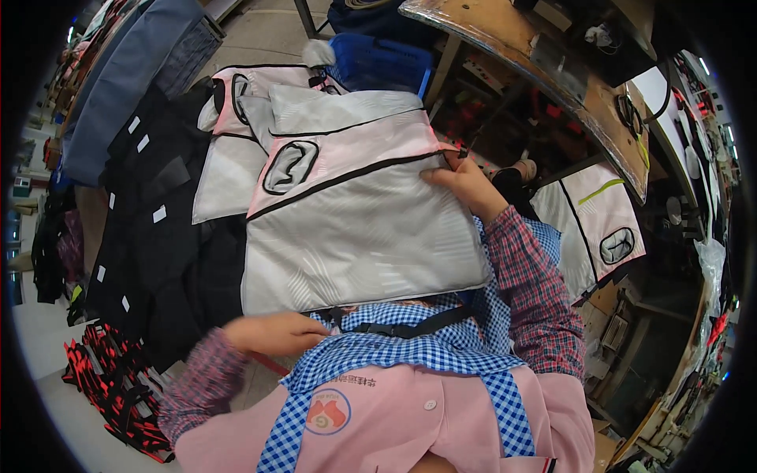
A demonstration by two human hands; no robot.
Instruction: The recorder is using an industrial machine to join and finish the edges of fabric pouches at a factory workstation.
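Note:
Across my lap lies a light grey and pink fabric panel [363,236] with black piping and an oval cut-out bordered in black. My right hand [471,188] is closed on its right edge, thumb on top, where the black piping ends. Low on the left, my left hand [284,334] has its fingers pressed together beside the panel's near edge; what they hold is hidden. A reddish strip [270,363] shows just under that hand. Near my waist a black strap with a buckle [384,329] runs over the blue checked apron [410,351].
More grey and pink pieces [229,185] lie beneath and behind the panel. Black fabric with white tags [169,229] is piled on the left, above red and black pieces [110,386]. A blue crate [386,67] stands behind; a wooden worktable [512,51] edges the right.

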